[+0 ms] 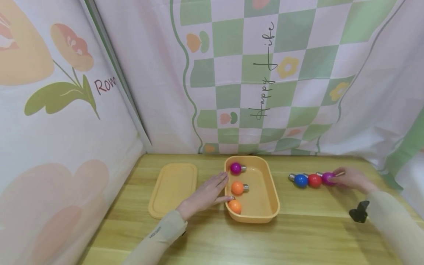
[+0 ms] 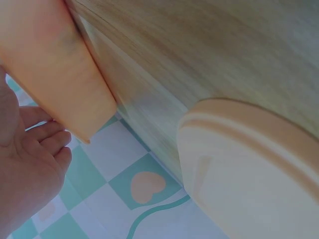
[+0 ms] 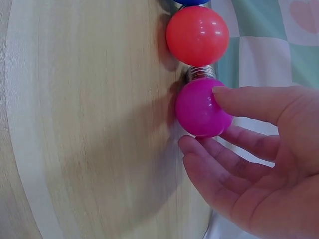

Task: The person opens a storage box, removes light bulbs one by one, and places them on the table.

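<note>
And there's the grip: the right hand (image 1: 352, 179) pinches the magenta bulb (image 3: 202, 109), thumb on one side, fingertips on the other, out at the right of the wooden table (image 1: 298, 235). Whether that bulb is off the wood, one can't tell. Its metal base sits just beside the red bulb (image 1: 314, 180), and the blue bulb (image 1: 301, 180) is next along the row.

Over to the left hand (image 1: 202, 195): fingers stretched out, nothing pinched, fingertips against the left rim of the yellow container (image 1: 273, 206), thumb reaching over the edge near the lower orange bulb (image 1: 235, 207). Inside, along that same side, lie the upper orange bulb (image 1: 237, 187) and, at the far end, a purple bulb (image 1: 236, 168). Left of the container, flat on the table, lies a yellow lid (image 1: 175, 189); a checked curtain (image 1: 228, 73) hangs behind.
</note>
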{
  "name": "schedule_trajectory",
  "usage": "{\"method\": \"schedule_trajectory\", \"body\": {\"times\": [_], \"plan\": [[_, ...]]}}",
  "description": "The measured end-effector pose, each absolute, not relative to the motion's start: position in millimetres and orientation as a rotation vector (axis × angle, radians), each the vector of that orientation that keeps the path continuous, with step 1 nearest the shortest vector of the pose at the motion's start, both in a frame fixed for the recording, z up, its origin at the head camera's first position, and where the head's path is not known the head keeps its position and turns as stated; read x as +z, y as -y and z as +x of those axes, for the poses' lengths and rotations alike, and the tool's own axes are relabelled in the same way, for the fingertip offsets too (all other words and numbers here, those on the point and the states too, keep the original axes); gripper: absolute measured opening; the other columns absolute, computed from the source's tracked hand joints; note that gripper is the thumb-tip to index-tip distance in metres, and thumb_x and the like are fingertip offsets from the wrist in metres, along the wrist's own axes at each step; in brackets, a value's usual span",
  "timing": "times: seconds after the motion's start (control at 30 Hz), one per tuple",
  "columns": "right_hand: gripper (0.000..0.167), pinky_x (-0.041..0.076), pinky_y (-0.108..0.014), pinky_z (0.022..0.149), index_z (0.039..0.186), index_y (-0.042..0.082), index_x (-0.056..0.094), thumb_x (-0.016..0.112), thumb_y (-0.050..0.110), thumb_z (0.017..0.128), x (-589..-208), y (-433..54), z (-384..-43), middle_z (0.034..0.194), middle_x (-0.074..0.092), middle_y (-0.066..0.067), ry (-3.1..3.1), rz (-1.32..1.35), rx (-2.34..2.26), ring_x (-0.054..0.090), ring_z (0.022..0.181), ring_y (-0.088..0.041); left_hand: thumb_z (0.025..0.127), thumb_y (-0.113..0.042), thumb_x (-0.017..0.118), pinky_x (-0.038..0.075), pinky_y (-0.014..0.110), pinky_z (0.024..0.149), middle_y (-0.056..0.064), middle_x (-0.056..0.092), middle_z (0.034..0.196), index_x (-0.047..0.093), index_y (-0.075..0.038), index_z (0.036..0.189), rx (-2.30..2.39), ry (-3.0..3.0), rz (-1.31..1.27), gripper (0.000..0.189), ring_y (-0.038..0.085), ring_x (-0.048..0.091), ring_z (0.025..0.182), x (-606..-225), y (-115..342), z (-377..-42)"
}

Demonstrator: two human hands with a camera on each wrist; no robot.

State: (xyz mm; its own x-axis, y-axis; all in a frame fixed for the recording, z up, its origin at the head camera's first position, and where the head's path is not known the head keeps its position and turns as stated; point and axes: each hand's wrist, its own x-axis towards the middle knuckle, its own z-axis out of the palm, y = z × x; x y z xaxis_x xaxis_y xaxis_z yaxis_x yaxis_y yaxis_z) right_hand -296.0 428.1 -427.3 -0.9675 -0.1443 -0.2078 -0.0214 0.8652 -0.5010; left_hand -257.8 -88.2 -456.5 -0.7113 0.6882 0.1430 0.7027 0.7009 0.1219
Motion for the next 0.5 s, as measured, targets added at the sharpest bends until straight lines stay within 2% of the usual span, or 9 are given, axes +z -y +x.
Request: {"method": "schedule_trajectory", "body": {"times": [0.37, 0.5], "plan": [[0.061, 0.057, -0.032, 0.068, 0.12, -0.022, 0.052, 0.066, 0.031, 0.093, -427.1, -426.4, -297.1, 0.099, 0.069, -0.031, -2.837, -0.147, -0.682, 0.068, 0.081, -0.023, 0.099, -0.055, 0.047, 0.029, 0.044, 0.125, 0.018, 0.027, 0.163, 0.03, 0.001, 0.153, -0.243, 2.821, -1.15, 0.08, 0.031, 0.03, 0.151, -455.3, 87.8, -257.9], [0.062, 0.058, -0.033, 0.068, 0.121, -0.022, 0.051, 0.066, 0.032, 0.093, -428.2, -426.7, -297.2, 0.096, 0.071, -0.026, -2.821, -0.147, -0.695, 0.068, 0.081, -0.022, 0.099, -0.056, 0.046, 0.029, 0.044, 0.125, 0.018, 0.027, 0.163, 0.03, 0.0, 0.154, -0.242, 2.826, -1.151, 0.08, 0.03, 0.029, 0.152, -455.6, 87.9, -257.9]]}}
